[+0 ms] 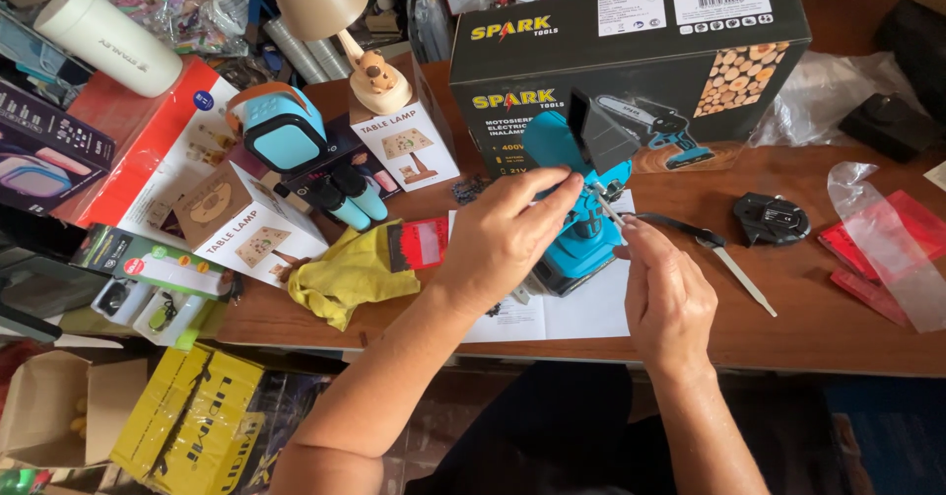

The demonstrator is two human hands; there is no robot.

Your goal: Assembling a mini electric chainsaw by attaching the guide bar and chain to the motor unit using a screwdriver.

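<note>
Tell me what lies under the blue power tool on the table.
White paper sheets lie under the blue power tool, spread on the wooden table. The left hand and right hand cover part of the tool's base, so anything else beneath is hidden.

1 head view, looking steeply down, close over wooden table (788,328) edge.

Wooden table (808,328): black tool box (631,52), yellow cloth (345,273), white sheet (581,313).
</note>
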